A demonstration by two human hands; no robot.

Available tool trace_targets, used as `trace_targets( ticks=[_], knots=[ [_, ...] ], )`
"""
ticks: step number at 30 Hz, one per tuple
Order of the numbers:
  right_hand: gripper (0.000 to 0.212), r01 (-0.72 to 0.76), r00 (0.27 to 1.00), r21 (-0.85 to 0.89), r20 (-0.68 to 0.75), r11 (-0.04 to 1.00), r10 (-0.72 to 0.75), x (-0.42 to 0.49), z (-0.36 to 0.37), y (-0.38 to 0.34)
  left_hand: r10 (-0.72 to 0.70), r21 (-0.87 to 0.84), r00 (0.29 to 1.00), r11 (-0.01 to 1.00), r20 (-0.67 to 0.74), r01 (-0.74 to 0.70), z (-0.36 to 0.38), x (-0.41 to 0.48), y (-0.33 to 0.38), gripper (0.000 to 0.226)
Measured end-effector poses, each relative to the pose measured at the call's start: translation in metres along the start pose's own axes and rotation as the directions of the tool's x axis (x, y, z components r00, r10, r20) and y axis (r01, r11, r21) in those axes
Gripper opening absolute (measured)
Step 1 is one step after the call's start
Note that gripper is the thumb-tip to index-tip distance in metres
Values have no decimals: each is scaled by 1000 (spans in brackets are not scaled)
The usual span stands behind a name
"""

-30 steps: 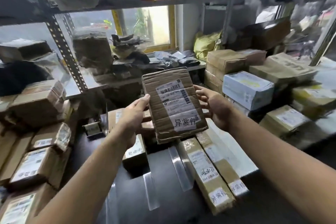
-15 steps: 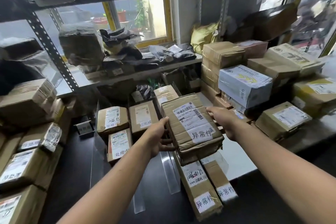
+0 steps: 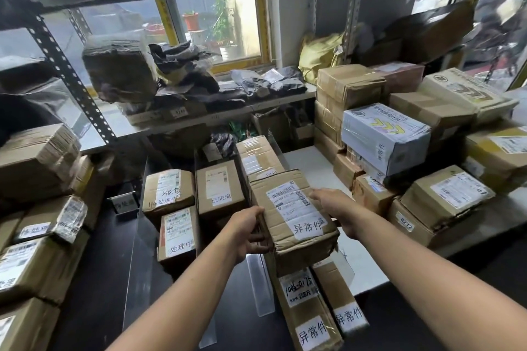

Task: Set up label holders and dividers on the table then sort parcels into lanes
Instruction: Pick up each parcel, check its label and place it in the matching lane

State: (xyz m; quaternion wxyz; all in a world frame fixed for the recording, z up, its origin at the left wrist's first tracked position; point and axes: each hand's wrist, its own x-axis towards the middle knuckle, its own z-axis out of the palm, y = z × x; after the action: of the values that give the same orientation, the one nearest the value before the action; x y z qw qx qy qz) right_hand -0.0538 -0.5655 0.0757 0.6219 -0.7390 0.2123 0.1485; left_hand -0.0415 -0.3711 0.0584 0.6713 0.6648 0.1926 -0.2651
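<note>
A brown cardboard parcel (image 3: 291, 216) with a white shipping label and a handwritten white sticker lies flat in the right lane, on top of two long parcels (image 3: 310, 310). My left hand (image 3: 251, 232) grips its left edge and my right hand (image 3: 339, 208) grips its right side. Clear acrylic dividers (image 3: 258, 282) stand upright on the dark table (image 3: 108, 273) and split it into lanes. Parcels with white stickers (image 3: 176, 234) fill the left and middle lanes. A small label holder (image 3: 124, 202) stands at the far left of the lanes.
Stacks of cardboard boxes (image 3: 37, 236) crowd the left edge. More boxes, one white and blue (image 3: 385, 137), pile up on the right counter. A metal shelf (image 3: 182, 120) with bags and wrapped bundles runs behind the lanes, below a window.
The parcel has come down from chest height, where it was tilted up, and now lies flat on the long parcels in the right lane. Both hands followed it down.
</note>
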Motion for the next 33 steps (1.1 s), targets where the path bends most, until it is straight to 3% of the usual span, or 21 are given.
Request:
trace_targets(
  ticks=[4,8,12,16,21,25,30,33],
  knots=[
    [25,-8,1000,10,12,1000,8,4,0,-2,1,-11,1000,1000,0,-1,3,5,-3,25],
    [38,-1,1000,16,24,1000,0,8,-1,-2,30,0,999,1000,20,-30,5,7,-2,18],
    [21,4,999,65,39,998,-6,10,-4,1,46,17,998,999,48,-47,7,7,-1,23],
    [31,5,998,41,65,999,-8,14,-3,2,56,20,997,998,58,-57,8,6,-3,31],
    [20,15,998,21,53,1000,-16,14,-1,2,68,66,996,995,59,-71,5,1,-2,33],
    [34,74,997,-89,1,993,-74,7,1,-4,162,266,986,950,27,-163,-5,-13,4,19],
    [35,209,976,-224,-12,952,-218,-1,14,-21,292,461,954,858,-75,-226,-37,-23,18,27],
    [31,289,952,-344,8,893,-305,-8,31,-38,435,701,889,678,-143,-220,-69,-34,31,33]
  ],
)
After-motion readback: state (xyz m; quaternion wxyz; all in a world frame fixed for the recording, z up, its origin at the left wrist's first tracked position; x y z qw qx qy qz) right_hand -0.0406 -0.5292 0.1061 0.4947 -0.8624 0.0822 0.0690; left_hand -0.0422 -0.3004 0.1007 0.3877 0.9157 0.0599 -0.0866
